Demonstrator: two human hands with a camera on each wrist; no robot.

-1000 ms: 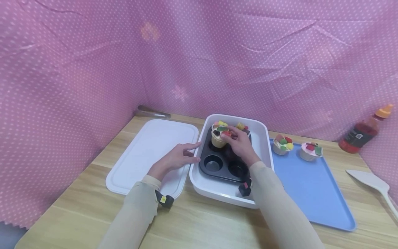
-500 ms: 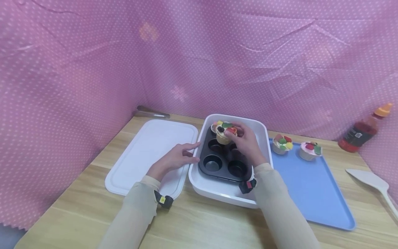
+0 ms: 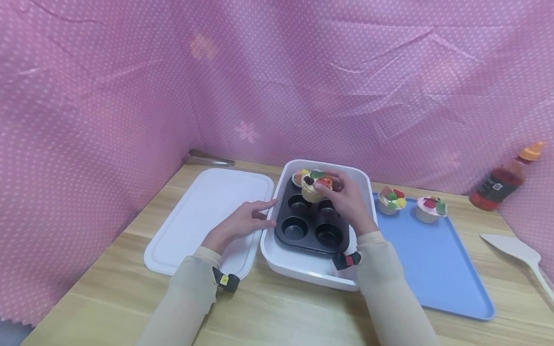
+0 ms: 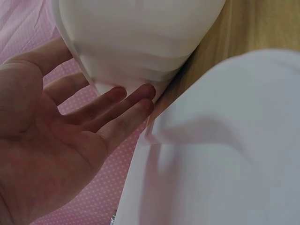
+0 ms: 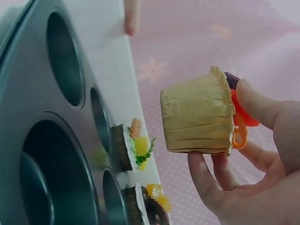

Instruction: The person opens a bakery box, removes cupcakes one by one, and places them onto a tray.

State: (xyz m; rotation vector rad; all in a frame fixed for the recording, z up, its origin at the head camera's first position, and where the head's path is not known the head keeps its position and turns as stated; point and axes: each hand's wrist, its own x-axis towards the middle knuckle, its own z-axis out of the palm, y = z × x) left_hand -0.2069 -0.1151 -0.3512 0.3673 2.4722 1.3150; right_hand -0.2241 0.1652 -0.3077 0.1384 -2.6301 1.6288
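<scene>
My right hand (image 3: 348, 197) pinches a cupcake (image 5: 197, 115) by its topped side, thumb by the toppings and fingers under the pleated yellow wrapper. The cupcake is held above a dark muffin tin (image 3: 311, 242), which sits inside a white tub (image 3: 296, 273). Two other cupcakes stand in the tin's far cups, one with green and yellow topping (image 5: 136, 145) and one with orange pieces (image 5: 147, 201); the head view mostly hides the second behind my hand. At the tub's left side my left hand (image 3: 244, 221) has its fingers loosely extended, fingertips right at the wall (image 4: 126, 56).
A white board (image 3: 203, 202) lies left of the tub, with metal tongs (image 3: 212, 157) behind it. On the right is a blue tray (image 3: 433, 264) bearing two cupcakes (image 3: 391, 201). Farther right are a red sauce bottle (image 3: 502, 182) and a white cake server (image 3: 512, 250).
My right hand has carried the cupcake up and to the right, away from the tin's middle left cup, uncovering the middle cups. The left hand has stayed at the tub's rim.
</scene>
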